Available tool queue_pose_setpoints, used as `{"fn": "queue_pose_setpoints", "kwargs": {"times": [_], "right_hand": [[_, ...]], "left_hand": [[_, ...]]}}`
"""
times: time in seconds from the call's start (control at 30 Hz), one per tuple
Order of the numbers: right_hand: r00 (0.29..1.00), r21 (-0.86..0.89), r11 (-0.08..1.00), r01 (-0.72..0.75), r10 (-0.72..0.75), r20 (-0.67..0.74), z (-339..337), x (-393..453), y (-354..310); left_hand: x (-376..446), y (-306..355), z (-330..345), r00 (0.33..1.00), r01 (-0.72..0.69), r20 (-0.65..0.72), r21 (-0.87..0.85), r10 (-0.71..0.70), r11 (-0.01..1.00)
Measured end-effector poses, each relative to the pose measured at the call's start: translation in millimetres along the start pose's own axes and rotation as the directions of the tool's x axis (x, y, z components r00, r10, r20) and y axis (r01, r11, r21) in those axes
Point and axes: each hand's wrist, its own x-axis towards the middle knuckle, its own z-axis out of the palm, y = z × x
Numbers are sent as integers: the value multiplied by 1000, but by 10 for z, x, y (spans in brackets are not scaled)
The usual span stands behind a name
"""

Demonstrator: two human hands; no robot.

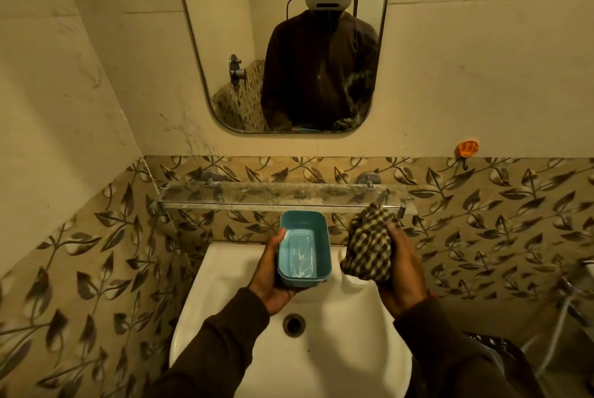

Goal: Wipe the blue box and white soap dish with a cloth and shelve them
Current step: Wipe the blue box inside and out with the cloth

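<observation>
Blue plastic, thin-walled and stiff, the box (303,249) sits cupped in the left hand (273,282), thumb hooked over its near-left rim, above the sink (321,365). It looks light, rigid and likely slick where its floor glistens, so the rim and underside give the surest hold. Just right of it, the right hand (400,272) is clenched around a soft, bunched checked cloth (369,246), below the glass shelf (283,195). No soap dish can be made out; the white shape behind the cloth is too hidden to name.
</observation>
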Motion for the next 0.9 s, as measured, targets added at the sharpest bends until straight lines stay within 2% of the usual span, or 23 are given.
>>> {"fn": "queue_pose_setpoints", "kwargs": {"times": [0.07,0.13,0.17,0.2,0.23,0.27,0.3,0.33,0.4,0.47,0.6,0.73,0.9], "right_hand": [[991,-90,994,54,-42,126,143,-41,-177],[974,-365,919,148,-72,213,278,-83,-260],[961,-576,784,232,-92,262,322,-83,-258],[937,-764,549,338,-117,330,352,-62,-223],[904,-866,260,428,-139,405,370,-40,-155],[874,-884,18,467,-158,459,393,-18,-74],[860,-877,-127,463,-176,479,417,-11,-7],[858,-876,-200,440,-193,475,450,-11,42],[860,-880,-253,401,-228,457,481,-21,92],[825,-849,-280,448,-235,513,508,-51,97],[709,-715,-121,689,-91,699,572,-149,-93],[622,-622,-32,782,95,777,541,-305,-254],[609,-598,-123,792,231,759,560,-395,-288]], "left_hand": [[21,-97,88,998,48,-36,12,-48,999],[26,-183,188,996,87,-26,15,-86,996],[28,-218,235,996,94,0,20,-94,995],[36,-251,286,995,97,25,27,-98,995],[45,-291,339,994,103,44,38,-104,994],[53,-325,393,992,112,50,51,-114,992],[63,-358,446,991,123,44,60,-126,991],[73,-379,488,991,130,31,68,-132,989],[83,-379,528,992,124,10,103,-126,987],[80,-323,520,994,108,0,129,-109,986],[24,-199,470,995,101,10,119,-103,988],[-31,-137,437,996,77,39,92,-81,993],[-107,-191,462,986,135,87,48,-139,990]]}}
